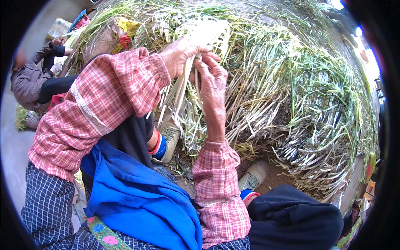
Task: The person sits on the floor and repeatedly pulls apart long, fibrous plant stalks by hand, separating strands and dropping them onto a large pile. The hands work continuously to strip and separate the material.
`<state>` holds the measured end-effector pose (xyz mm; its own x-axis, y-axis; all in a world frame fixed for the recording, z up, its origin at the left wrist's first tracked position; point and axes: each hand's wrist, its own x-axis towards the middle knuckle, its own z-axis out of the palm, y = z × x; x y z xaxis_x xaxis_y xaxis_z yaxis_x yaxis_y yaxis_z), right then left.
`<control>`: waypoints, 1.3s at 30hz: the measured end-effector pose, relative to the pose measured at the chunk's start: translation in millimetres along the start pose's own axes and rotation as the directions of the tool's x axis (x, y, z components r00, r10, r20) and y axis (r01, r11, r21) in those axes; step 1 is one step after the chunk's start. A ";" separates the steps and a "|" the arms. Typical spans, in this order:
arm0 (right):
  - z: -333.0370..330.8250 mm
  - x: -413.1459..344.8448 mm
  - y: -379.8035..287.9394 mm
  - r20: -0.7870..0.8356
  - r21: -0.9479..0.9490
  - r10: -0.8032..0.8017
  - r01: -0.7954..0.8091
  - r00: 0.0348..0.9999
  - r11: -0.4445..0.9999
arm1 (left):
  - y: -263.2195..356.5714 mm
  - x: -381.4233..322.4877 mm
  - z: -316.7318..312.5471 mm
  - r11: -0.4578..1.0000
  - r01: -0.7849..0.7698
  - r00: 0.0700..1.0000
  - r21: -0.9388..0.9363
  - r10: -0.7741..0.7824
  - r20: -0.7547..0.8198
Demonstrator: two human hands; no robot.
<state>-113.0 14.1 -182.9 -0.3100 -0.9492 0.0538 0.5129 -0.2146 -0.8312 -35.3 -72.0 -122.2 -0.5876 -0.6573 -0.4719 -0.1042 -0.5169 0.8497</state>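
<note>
My left hand is raised at the upper middle, its fingers closed around a bunch of long pale plant stalks that hang down below it. Just to the right, my right hand touches it, thumb and fingers pinched at a thin pale stalk. The top of the bunch is washed out by bright light. Behind both hands lies a wide heap of green and whitish stalks, with roots or dry ends towards me.
My shoes stand at the heap's near edge. A co-worker sits at the far left, near a red plastic stool. A brown sack and a yellow bag lie against the heap at the upper left.
</note>
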 end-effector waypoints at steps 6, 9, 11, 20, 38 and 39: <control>-49.8 -5.0 -12.6 -0.171 -0.639 -0.166 0.019 0.971 0.769 | -1.5 3.7 13.0 0.985 -0.172 0.985 -0.014 0.172 -0.008; -99.6 0.1 -6.8 -0.349 -0.919 -0.513 -0.180 0.785 0.349 | 12.3 0.4 11.2 0.982 -0.182 0.983 -0.042 0.182 -0.004; -143.5 2.1 5.9 -0.302 -0.953 -0.546 -0.245 0.781 0.177 | 13.6 -0.5 10.6 0.981 -0.196 0.980 0.007 0.196 -0.022; -185.2 5.3 26.2 -0.239 -0.911 -0.511 -0.372 0.826 -0.176 | 13.6 -4.0 27.6 0.980 -0.191 0.982 -0.053 0.190 -0.024; -277.1 -6.6 -9.7 -0.651 -0.436 -0.383 0.090 0.655 0.896 | 15.9 -3.1 32.7 0.985 -0.175 0.985 -0.013 0.175 -0.003; -257.3 -5.1 -13.2 -0.654 -0.397 -0.357 0.099 0.667 0.913 | 16.6 -4.4 29.3 0.985 -0.171 0.985 -0.016 0.171 -0.011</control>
<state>-324.1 80.9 -314.6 -0.9131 -0.4067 -0.0296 0.1198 -0.1982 -0.9728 -58.0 -61.6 -99.0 -0.5877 -0.7420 -0.3227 0.0108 -0.4060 0.9138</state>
